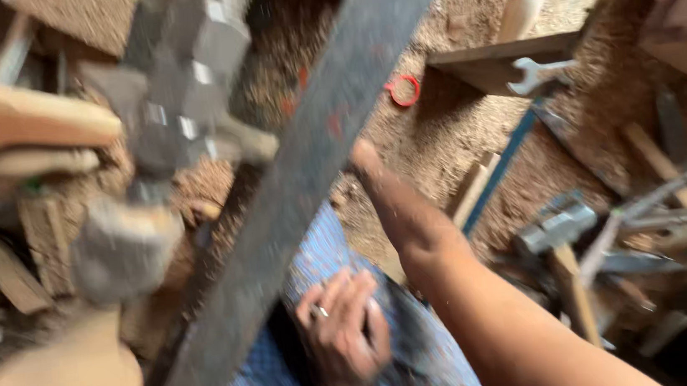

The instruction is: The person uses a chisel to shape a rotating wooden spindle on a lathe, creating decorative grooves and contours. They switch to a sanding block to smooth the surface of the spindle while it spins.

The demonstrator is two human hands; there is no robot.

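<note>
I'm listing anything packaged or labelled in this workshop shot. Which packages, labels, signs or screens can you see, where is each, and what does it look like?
No packages, labels, signs or screens are clear in this blurred view.
Right hand: reaches to the long dark plank.
Left hand: rests on blue checked cloth.
Nearby: hammer, wrench, red ring on sawdust.

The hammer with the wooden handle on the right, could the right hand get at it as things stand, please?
Probably yes: the hammer lies uncovered on the sawdust beside the right forearm, and the right hand, against the long dark plank, need only swing across.
</note>
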